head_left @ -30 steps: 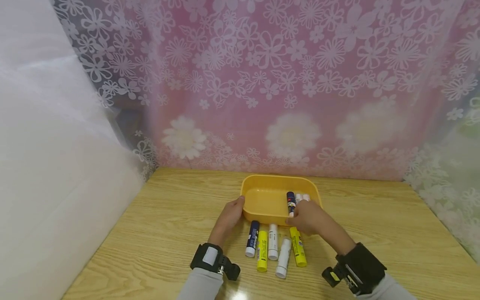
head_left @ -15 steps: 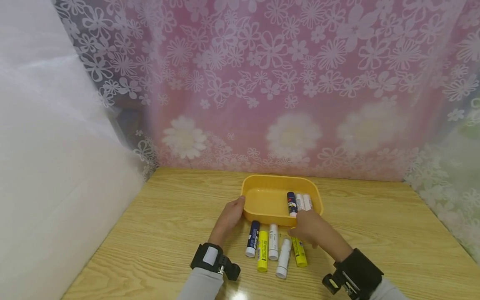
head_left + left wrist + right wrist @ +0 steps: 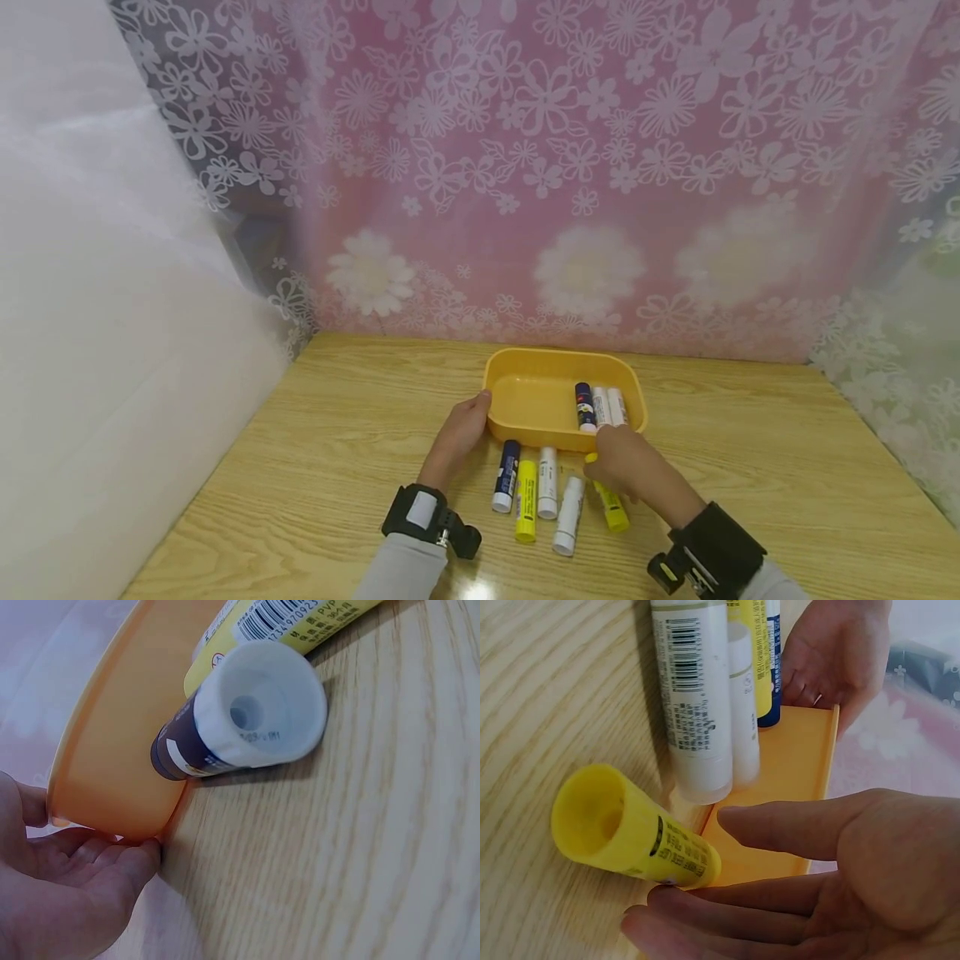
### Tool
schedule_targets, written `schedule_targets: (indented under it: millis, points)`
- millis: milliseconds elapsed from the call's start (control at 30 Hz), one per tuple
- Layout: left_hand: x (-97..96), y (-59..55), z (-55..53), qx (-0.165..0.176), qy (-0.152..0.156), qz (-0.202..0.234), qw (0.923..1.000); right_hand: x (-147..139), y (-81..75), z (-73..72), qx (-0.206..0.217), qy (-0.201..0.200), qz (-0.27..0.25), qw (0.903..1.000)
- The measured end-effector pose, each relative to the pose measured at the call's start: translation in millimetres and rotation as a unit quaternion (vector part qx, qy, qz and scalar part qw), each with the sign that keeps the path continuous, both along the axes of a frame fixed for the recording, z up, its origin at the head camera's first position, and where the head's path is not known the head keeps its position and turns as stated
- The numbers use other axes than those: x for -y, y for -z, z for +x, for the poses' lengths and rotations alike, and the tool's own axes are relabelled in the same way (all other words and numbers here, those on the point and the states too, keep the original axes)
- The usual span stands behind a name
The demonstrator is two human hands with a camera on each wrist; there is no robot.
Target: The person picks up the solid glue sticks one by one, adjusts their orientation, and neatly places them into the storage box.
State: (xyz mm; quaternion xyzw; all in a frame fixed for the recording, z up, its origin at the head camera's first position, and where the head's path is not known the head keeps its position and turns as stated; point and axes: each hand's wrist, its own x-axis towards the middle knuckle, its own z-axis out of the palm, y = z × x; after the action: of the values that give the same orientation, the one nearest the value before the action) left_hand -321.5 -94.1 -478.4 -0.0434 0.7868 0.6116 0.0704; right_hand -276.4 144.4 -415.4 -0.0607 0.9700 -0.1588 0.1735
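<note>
A yellow plastic tray [image 3: 525,436] stands on the table with a dark blue glue stick [image 3: 584,407] and two white ones [image 3: 608,406] inside at its right end. My left hand [image 3: 459,433] grips the tray's left end, thumb at the rim and fingers under the wall in the left wrist view. In front of the tray, my right hand [image 3: 628,460] reaches over a yellow glue stick [image 3: 649,836]. Its straight fingers touch that stick's far end, while the thumb stands apart from it in the right wrist view.
Left of that stick lie a dark blue glue stick [image 3: 506,477], another yellow one [image 3: 527,500] and two white ones [image 3: 547,483], all in front of the tray. A floral curtain [image 3: 480,208] hangs behind the wooden table [image 3: 337,467]. White sheeting [image 3: 135,333] borders the left side.
My right hand has drawn back from the tray's front rim down to the yellow glue stick, whose near end has swung right. My left hand has kept its hold on the tray.
</note>
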Motion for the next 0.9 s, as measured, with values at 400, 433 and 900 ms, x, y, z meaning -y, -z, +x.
schedule_targets:
  millis: [400, 433, 900]
  points:
    - [0.2, -1.0, 1.2, 0.004, -0.002, -0.003, 1.0000, 0.9, 8.0, 2.1, -0.018, 0.022, -0.014, 0.9995]
    - [0.1, -1.2, 1.2, 0.004, -0.003, -0.003, 1.0000, 1.0, 9.3, 1.6, -0.019, 0.022, -0.011, 0.9995]
    - [-0.3, -3.4, 2.5, 0.000, -0.002, -0.005, 1.0000, 0.1, 19.7, -3.1, -0.067, -0.008, 0.017, 0.9976]
